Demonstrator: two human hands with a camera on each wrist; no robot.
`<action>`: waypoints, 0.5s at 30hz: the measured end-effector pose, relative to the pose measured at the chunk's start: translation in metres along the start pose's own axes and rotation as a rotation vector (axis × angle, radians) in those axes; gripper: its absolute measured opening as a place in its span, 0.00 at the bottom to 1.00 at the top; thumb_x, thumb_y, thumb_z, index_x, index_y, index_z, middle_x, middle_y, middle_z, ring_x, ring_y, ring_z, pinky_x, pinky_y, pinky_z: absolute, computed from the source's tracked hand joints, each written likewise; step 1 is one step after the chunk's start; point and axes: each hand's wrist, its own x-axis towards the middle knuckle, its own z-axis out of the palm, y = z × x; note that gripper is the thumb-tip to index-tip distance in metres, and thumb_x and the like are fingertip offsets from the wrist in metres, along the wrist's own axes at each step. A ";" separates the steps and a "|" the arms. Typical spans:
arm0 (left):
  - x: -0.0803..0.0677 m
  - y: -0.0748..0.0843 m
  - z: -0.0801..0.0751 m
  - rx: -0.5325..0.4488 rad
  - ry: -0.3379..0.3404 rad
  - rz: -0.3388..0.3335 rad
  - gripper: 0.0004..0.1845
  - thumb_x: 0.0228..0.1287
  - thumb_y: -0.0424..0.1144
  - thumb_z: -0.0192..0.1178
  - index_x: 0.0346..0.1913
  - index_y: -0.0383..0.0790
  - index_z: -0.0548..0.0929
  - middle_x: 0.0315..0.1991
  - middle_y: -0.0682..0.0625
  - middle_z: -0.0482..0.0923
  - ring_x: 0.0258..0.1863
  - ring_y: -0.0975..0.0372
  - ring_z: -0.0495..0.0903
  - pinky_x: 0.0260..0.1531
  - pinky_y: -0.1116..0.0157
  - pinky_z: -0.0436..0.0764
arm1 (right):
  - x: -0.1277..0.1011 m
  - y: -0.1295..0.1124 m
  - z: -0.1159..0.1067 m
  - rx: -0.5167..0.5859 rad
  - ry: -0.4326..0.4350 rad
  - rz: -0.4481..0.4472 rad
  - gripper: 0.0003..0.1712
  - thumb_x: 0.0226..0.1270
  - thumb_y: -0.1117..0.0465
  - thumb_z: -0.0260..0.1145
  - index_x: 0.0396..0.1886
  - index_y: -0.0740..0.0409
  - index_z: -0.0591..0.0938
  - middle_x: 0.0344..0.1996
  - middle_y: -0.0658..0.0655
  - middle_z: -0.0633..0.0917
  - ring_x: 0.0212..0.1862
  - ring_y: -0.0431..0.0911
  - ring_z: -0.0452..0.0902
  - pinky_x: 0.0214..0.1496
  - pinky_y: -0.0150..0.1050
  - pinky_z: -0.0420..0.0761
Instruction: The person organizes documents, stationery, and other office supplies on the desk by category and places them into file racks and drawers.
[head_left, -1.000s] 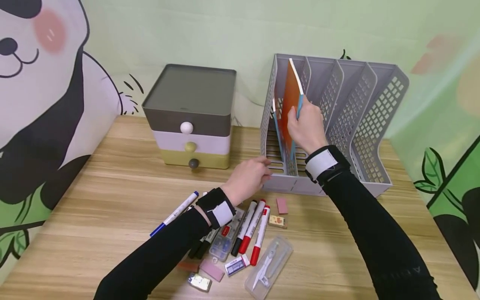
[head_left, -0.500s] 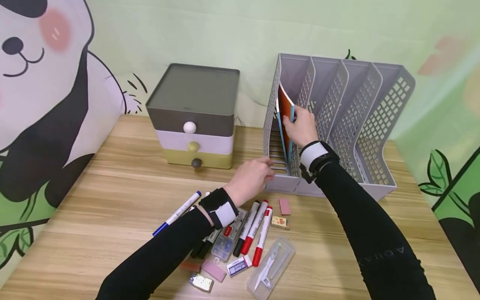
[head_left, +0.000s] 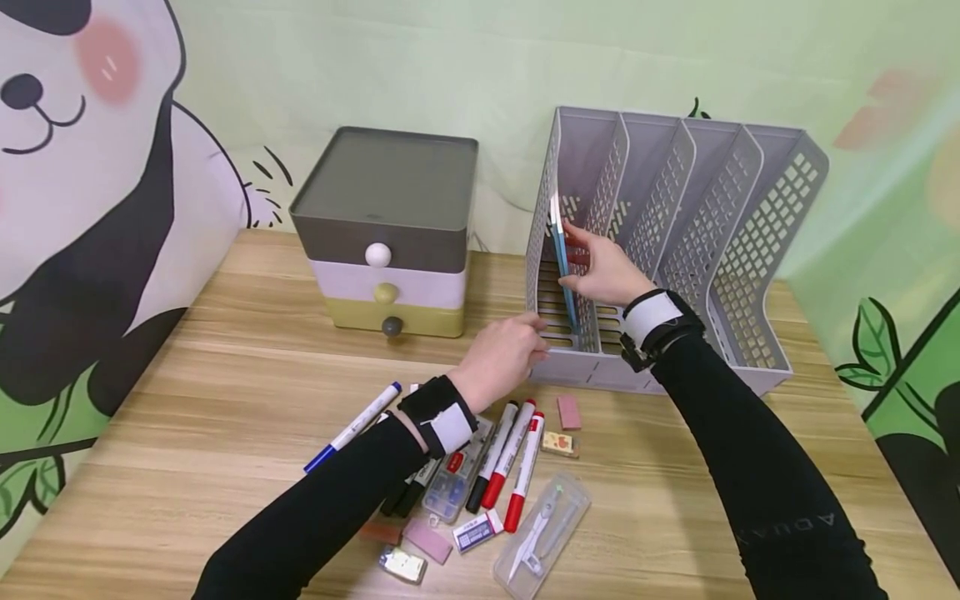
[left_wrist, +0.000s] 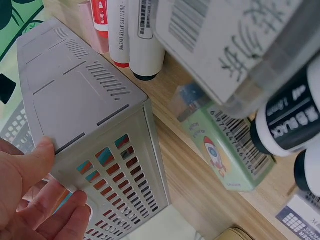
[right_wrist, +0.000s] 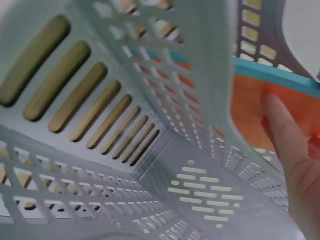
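A grey file rack (head_left: 720,250) with several slots stands at the back right of the wooden table (head_left: 225,375). My left hand (head_left: 517,346) grips its front left corner, thumb on the front face and fingers on the perforated side (left_wrist: 125,165). My right hand (head_left: 592,262) reaches into the leftmost slot. Its straight fingers (right_wrist: 285,130) press an orange booklet with a blue edge (right_wrist: 250,110) towards the slot's left wall. In the head view the booklets (head_left: 561,242) stand upright against that wall. The other slots hold nothing I can see.
A three-drawer box (head_left: 386,229) stands left of the rack. Under my left forearm lie red and black markers (head_left: 510,454), a blue pen (head_left: 352,427), a pink eraser (head_left: 568,412), small boxes and a clear compass case (head_left: 542,525). A painted wall rises behind.
The orange booklet, held high above the slot a second ago, has gone down into it. My right hand now presses it leftwards. My left hand has stayed on the rack's corner.
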 end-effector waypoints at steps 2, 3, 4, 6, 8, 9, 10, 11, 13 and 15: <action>0.001 0.000 0.000 -0.004 -0.001 0.001 0.06 0.64 0.37 0.65 0.39 0.41 0.90 0.51 0.44 0.81 0.45 0.55 0.83 0.45 0.63 0.81 | 0.001 0.000 0.001 -0.020 0.005 0.008 0.46 0.63 0.72 0.64 0.77 0.65 0.51 0.70 0.69 0.63 0.65 0.63 0.67 0.60 0.52 0.73; 0.001 -0.001 -0.001 -0.004 -0.002 0.002 0.06 0.64 0.37 0.65 0.39 0.41 0.90 0.51 0.44 0.81 0.45 0.55 0.83 0.45 0.63 0.81 | 0.002 0.000 0.002 -0.033 0.015 0.019 0.45 0.65 0.71 0.64 0.76 0.65 0.52 0.70 0.68 0.63 0.64 0.63 0.68 0.60 0.51 0.74; 0.001 -0.001 -0.001 -0.003 -0.002 0.002 0.06 0.64 0.37 0.65 0.39 0.42 0.90 0.51 0.44 0.81 0.45 0.55 0.83 0.45 0.63 0.81 | 0.002 0.000 0.003 -0.049 0.028 0.027 0.43 0.66 0.70 0.64 0.76 0.65 0.53 0.69 0.68 0.64 0.64 0.62 0.69 0.59 0.51 0.75; 0.002 -0.001 -0.001 -0.004 -0.002 0.004 0.06 0.65 0.36 0.65 0.39 0.41 0.90 0.51 0.44 0.81 0.45 0.54 0.83 0.45 0.63 0.81 | 0.004 0.001 0.006 -0.070 0.052 0.047 0.40 0.68 0.69 0.63 0.75 0.66 0.55 0.67 0.69 0.68 0.62 0.62 0.70 0.57 0.51 0.76; 0.002 -0.001 -0.001 -0.005 -0.002 0.004 0.06 0.65 0.36 0.65 0.39 0.41 0.90 0.51 0.44 0.81 0.45 0.54 0.83 0.45 0.63 0.81 | 0.005 0.002 0.009 -0.094 0.077 0.075 0.38 0.69 0.67 0.62 0.75 0.66 0.57 0.64 0.69 0.71 0.61 0.60 0.72 0.54 0.50 0.78; 0.002 -0.001 -0.001 -0.004 -0.002 0.004 0.06 0.65 0.36 0.65 0.39 0.41 0.90 0.50 0.44 0.81 0.45 0.54 0.83 0.44 0.63 0.81 | 0.006 0.003 0.010 -0.103 0.085 0.088 0.38 0.70 0.66 0.62 0.74 0.66 0.58 0.62 0.70 0.73 0.61 0.60 0.73 0.54 0.50 0.78; 0.001 -0.001 0.000 -0.003 -0.002 0.004 0.06 0.65 0.36 0.65 0.39 0.41 0.90 0.50 0.44 0.81 0.44 0.54 0.83 0.44 0.62 0.81 | 0.006 0.003 0.012 -0.112 0.089 0.094 0.37 0.70 0.66 0.63 0.74 0.66 0.58 0.61 0.70 0.74 0.60 0.60 0.73 0.54 0.50 0.78; 0.001 -0.001 0.000 -0.002 -0.001 0.004 0.06 0.65 0.36 0.65 0.39 0.41 0.91 0.50 0.44 0.81 0.44 0.54 0.83 0.44 0.62 0.82 | 0.007 0.004 0.013 -0.114 0.088 0.102 0.38 0.70 0.66 0.63 0.74 0.66 0.58 0.61 0.70 0.75 0.60 0.60 0.73 0.53 0.50 0.78; 0.001 -0.001 0.001 0.004 -0.001 0.004 0.06 0.65 0.37 0.65 0.38 0.42 0.91 0.50 0.44 0.81 0.44 0.54 0.83 0.43 0.62 0.82 | 0.007 0.005 0.014 -0.124 0.087 0.112 0.38 0.69 0.66 0.63 0.74 0.66 0.58 0.61 0.70 0.74 0.60 0.59 0.74 0.54 0.50 0.78; 0.001 -0.001 0.001 0.011 0.004 0.009 0.06 0.64 0.37 0.65 0.39 0.42 0.91 0.50 0.44 0.81 0.44 0.54 0.84 0.43 0.62 0.82 | 0.006 0.005 0.014 -0.128 0.091 0.114 0.38 0.69 0.66 0.64 0.74 0.67 0.59 0.61 0.70 0.75 0.60 0.60 0.74 0.54 0.50 0.78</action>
